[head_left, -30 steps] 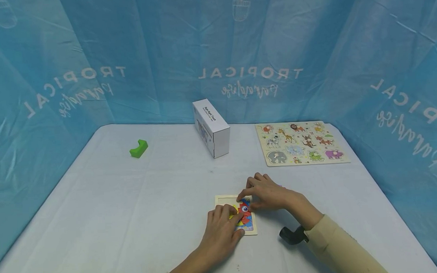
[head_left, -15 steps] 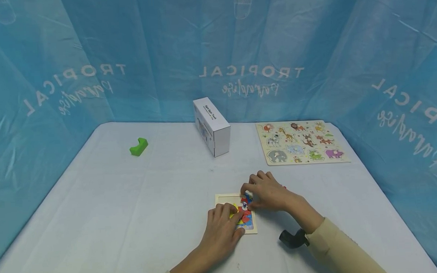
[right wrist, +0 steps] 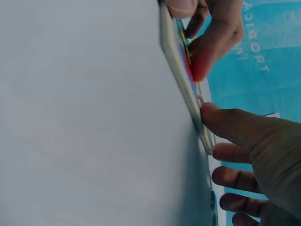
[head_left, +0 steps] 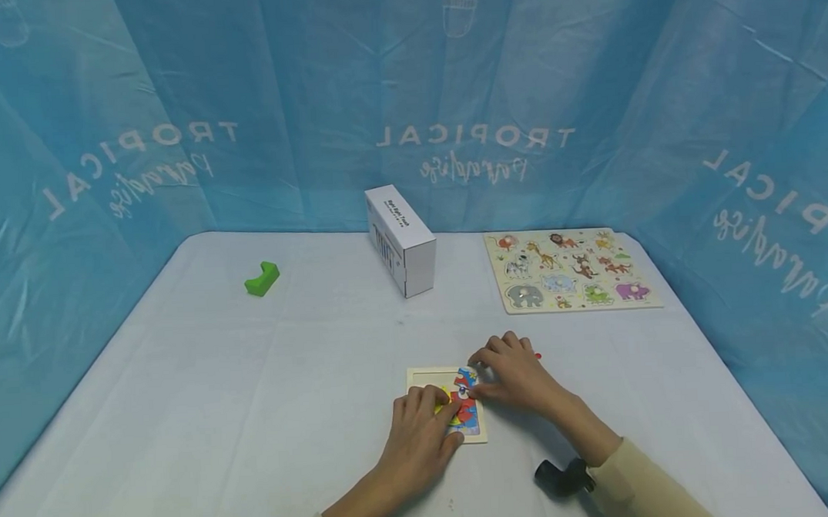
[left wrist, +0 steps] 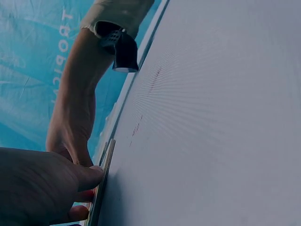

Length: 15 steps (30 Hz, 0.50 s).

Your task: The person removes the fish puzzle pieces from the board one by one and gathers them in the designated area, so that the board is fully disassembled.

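Since the work looks like seating pieces, steady the wooden framed jigsaw first: it lies on the white surface in front of you, between both grips. Your left grip has it clasped at the lower left, thumb on the near rim, fingers over the pieces; good anchor, use it. Your right grip looks released, nothing visible between thumb and forefinger, thumb by the red eye piece. Best guess, the blue-and-red corner piece needs checking: nudge it square to the rim, line up knobs and slots, press straight down with a fingertip, no forcing. Lift it if an edge rides up.

Views: head gives you the picture side and the bare upper left of the tray, plus animal peg puzzle, white box and green arch block further back; hard to judge piece height there. Right wrist goes nearly edge-on: left forefinger bent down onto the pieces, right thumb at the frame. Left wrist shows your left thumb against the near rim, puzzle picture mostly hidden. Red bit behind your right grip, head view only: too covered to name
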Available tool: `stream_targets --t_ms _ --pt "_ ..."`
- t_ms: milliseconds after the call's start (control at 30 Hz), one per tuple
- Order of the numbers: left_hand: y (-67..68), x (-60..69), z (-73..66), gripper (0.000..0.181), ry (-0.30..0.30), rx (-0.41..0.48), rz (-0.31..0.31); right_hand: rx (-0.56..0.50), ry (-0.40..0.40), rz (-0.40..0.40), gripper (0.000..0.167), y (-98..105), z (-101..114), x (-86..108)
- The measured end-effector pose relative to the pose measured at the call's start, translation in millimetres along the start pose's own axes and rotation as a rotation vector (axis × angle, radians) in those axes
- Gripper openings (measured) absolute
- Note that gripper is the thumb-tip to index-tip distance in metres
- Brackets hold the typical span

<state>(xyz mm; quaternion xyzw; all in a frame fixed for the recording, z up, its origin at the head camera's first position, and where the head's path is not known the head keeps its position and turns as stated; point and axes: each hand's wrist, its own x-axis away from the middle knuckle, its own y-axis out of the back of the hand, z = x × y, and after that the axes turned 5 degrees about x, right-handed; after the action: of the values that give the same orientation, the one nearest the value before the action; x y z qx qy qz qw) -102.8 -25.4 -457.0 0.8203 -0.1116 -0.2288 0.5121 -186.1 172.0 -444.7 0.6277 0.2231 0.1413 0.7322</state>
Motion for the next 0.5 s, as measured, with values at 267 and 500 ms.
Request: stream_targets --t_ms 267,500 --pt "-1.0 0.5 0.5 0.039 -0.011 -0.015 -0.014 0.024 -0.095 -0.073 0.041 -3.8 8.2 6.6" --pt "-1.6 0.7 0.6 0.04 -0.004 -0.01 0.005 0.016 -0.126 -0.121 0.034 -6.5 9.9 8.5"
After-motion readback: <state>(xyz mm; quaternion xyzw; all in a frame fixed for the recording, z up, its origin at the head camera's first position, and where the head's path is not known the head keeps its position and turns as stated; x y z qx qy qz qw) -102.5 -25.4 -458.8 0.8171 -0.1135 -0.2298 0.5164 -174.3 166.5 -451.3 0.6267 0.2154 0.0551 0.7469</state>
